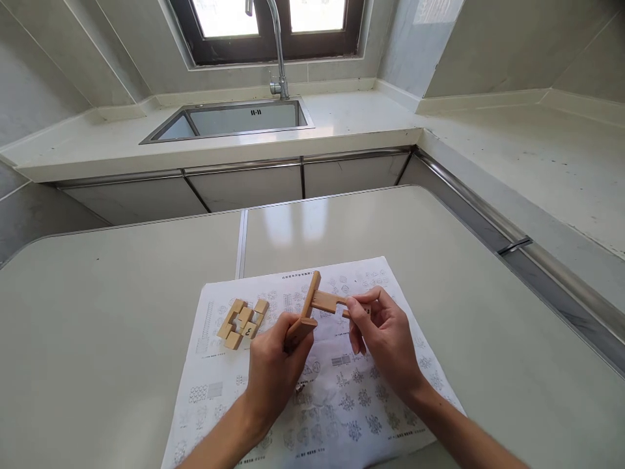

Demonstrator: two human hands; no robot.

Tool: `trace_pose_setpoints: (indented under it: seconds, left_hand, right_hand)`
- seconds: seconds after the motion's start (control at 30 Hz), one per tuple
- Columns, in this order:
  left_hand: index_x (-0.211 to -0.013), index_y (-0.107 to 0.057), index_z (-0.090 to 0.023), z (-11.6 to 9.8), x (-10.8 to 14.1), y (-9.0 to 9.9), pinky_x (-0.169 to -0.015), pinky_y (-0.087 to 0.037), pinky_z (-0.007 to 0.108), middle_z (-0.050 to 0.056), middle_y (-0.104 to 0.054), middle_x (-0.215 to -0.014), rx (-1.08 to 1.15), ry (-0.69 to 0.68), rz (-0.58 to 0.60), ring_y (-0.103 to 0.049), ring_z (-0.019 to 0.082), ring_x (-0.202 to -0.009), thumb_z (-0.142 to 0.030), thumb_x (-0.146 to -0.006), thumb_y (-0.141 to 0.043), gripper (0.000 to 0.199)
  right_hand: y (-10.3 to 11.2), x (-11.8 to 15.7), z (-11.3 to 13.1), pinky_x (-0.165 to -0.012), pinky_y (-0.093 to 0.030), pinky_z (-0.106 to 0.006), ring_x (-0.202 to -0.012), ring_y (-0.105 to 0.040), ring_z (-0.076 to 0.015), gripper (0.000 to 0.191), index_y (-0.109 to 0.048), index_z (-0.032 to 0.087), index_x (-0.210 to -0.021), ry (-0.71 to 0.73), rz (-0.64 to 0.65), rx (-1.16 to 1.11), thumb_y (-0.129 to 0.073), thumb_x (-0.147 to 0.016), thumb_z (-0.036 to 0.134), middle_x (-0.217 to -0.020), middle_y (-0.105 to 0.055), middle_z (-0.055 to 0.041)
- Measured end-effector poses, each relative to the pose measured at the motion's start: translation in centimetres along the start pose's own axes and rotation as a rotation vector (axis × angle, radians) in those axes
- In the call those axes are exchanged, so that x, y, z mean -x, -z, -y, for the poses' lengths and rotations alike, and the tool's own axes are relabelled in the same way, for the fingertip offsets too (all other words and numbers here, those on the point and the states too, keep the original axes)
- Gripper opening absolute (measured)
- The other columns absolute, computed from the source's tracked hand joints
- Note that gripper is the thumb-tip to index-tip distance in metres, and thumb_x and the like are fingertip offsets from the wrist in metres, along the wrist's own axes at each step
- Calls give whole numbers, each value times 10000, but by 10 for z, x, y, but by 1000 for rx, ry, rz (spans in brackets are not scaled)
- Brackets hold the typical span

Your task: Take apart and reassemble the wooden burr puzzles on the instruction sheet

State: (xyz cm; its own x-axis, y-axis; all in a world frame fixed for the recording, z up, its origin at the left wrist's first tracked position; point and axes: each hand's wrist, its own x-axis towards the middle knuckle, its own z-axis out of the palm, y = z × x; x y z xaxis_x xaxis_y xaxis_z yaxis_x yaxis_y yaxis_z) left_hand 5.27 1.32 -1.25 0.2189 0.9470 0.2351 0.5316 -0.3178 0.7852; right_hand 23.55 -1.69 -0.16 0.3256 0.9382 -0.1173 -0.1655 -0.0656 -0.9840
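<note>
In the head view, your left hand had its fingers closed around a bar, and a thicker wooden end came out beside the thumb; I could not tell if the two were one piece. Your right hand pinched a notched piece near its far end, and its other end met the bar. Both were raised above the sheet.

The risk, I judged, was in this joint. If you pushed with a small twist, the notched piece could jam, or its thin part beside the notch could crack, because your pinch was far from the contact. If your left grip became weak, the bar could turn and the pieces could come apart. The blocks, one with a mark like a 3, lay close together near your left hand, so a careless wrist could scatter them. The sheet seemed loose, and a dragging forearm could shift it together with the blocks.

The counter was pale and smooth, with reflections and a light seam. Behind it stood a worktop with a sink and a tap, under a dark-framed window, between grey walls.
</note>
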Motion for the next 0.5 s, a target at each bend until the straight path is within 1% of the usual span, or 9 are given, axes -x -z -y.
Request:
trace_pose_setpoints:
  seconds: [0.13, 0.33, 0.5]
  left_hand:
    - [-814, -616, -226, 0, -1, -1, -537, -315, 205, -71, -398, -596, -31, -30, 30, -299, 111, -530, -234, -896, -617, 83]
    - [-803, -610, -226, -1, -1, 0, -518, -294, 205, -69, -372, -601, -8, 9, 34, -286, 116, -538, -236, -897, -635, 98]
    - [-825, -591, -223, 0, -2, 0, -516, -287, 201, -75, -352, -613, -19, -16, 51, -285, 112, -543, -210, -925, -612, 103]
  right_hand:
    - [3, 0, 1, -405, -381, -228, -357, -478, -99, 381, -536, 242, -823, -5, -5, 15, -718, -944, 555, -490, -540, 88]
    - [3, -1, 2, -408, -357, -219, -350, -463, -96, 377, -521, 241, -820, -24, 29, 20, -711, -953, 539, -455, -533, 94]
    - [3, -2, 1, -407, -343, -208, -350, -439, -83, 373, -512, 241, -816, -23, 25, 28, -713, -955, 522, -451, -514, 105]
